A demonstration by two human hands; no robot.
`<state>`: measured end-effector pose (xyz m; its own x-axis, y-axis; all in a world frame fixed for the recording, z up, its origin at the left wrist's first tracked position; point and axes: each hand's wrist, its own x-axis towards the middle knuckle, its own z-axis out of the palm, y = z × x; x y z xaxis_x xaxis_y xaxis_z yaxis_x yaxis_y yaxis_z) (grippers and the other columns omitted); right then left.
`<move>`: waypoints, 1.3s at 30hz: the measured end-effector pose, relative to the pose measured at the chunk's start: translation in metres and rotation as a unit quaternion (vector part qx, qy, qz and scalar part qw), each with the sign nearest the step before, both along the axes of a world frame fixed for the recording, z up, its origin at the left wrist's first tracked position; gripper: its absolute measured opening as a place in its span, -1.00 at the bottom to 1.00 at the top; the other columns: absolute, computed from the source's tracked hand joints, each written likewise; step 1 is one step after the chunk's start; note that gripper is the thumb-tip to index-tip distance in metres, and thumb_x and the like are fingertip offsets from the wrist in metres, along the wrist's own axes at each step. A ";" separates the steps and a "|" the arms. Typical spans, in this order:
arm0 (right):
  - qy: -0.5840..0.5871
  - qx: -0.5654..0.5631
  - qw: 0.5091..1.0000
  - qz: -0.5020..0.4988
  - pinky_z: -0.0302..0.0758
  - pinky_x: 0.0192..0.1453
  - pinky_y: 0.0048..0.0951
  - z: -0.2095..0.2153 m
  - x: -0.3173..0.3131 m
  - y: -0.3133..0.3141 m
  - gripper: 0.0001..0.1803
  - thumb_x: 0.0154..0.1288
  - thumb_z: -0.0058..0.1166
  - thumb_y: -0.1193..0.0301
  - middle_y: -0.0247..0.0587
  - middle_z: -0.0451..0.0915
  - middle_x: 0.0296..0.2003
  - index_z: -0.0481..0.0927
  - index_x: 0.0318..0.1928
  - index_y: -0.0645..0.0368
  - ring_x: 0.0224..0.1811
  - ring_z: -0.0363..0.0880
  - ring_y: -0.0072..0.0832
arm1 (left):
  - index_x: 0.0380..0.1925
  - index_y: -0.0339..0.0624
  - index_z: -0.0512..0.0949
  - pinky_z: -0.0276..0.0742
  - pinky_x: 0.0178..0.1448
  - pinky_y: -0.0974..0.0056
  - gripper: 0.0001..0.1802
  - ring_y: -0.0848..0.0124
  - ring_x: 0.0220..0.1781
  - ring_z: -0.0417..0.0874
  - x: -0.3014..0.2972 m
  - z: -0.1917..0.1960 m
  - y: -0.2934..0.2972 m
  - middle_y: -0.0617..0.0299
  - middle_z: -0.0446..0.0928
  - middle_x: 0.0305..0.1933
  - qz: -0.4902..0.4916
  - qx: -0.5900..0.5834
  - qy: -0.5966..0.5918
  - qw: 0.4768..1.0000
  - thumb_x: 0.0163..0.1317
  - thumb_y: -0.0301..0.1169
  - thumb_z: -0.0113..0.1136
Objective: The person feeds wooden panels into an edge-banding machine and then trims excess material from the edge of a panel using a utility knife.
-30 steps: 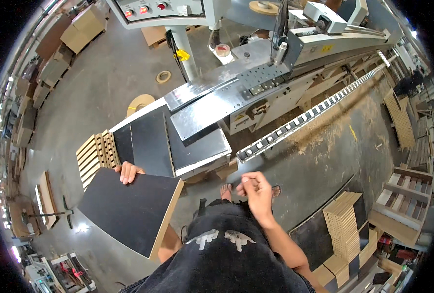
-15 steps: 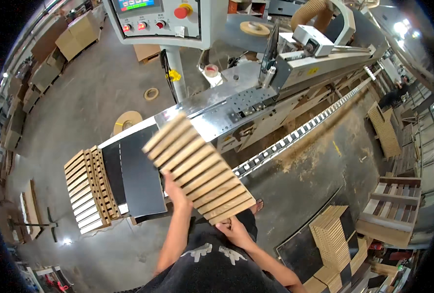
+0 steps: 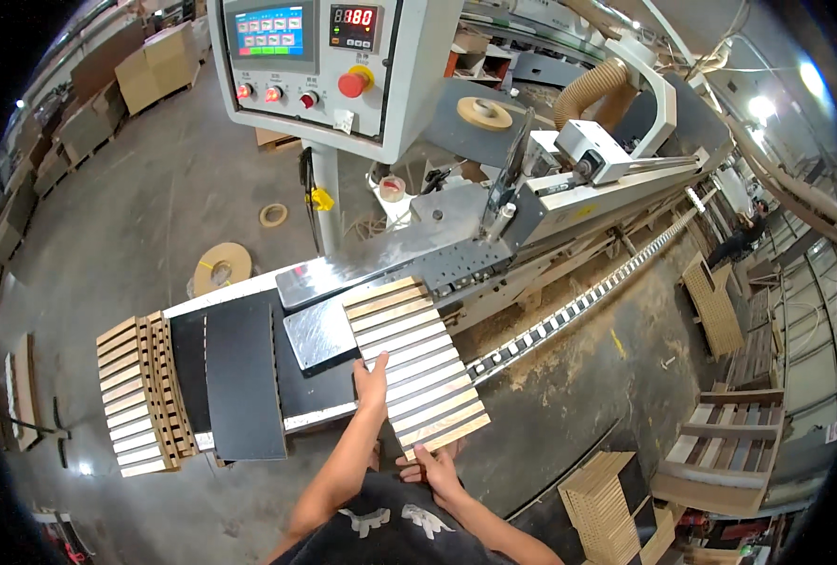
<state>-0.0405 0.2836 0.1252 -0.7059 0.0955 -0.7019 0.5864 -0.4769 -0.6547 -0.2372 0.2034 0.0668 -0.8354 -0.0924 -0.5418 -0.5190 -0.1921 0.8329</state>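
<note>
Both my hands grip a slatted wooden panel [image 3: 409, 363], light slats with dark gaps between them. My left hand [image 3: 371, 381] holds its left edge, thumb on top and fingers hidden beneath. My right hand [image 3: 437, 471] is closed on the near end, thumb on the upper face. The panel's far end lies at the metal bed [image 3: 319, 331] of a long machine; whether it rests on it I cannot tell. Left of it, a dark flat board [image 3: 246, 377] lies on the black-topped table [image 3: 307, 400]. Beyond that board stands a stack of similar slatted panels [image 3: 140, 395].
A control box [image 3: 315, 71] with a screen and red knobs stands over the machine's far side. A roller rail [image 3: 578, 301] runs away to the right. Tape rolls [image 3: 222, 270] lie on the floor at left. More slatted panels [image 3: 602, 508] are stacked at the lower right.
The slatted panel has turned to point more straight ahead, and its far end has moved right, against the machine bed. Both hands keep their hold. The whole view has shifted.
</note>
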 end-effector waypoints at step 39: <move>-0.034 0.103 0.985 0.137 0.56 -0.37 -0.45 -0.009 -0.057 0.127 -0.22 0.53 -0.25 -0.11 0.04 0.71 -0.33 0.60 -0.26 0.52 -0.47 0.65 -0.43 | 0.21 -0.35 0.17 0.50 0.09 0.15 -0.31 0.21 0.02 0.60 -0.013 0.011 0.109 -0.13 0.55 0.00 0.002 -0.046 0.066 0.997 0.32 -0.13 0.24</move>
<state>-0.0980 0.4102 0.1163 -0.6764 0.0534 -0.7346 0.7211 -0.1554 -0.6752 -0.2505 0.3122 0.0774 -0.8981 -0.1403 -0.4169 -0.4037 -0.1133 0.9078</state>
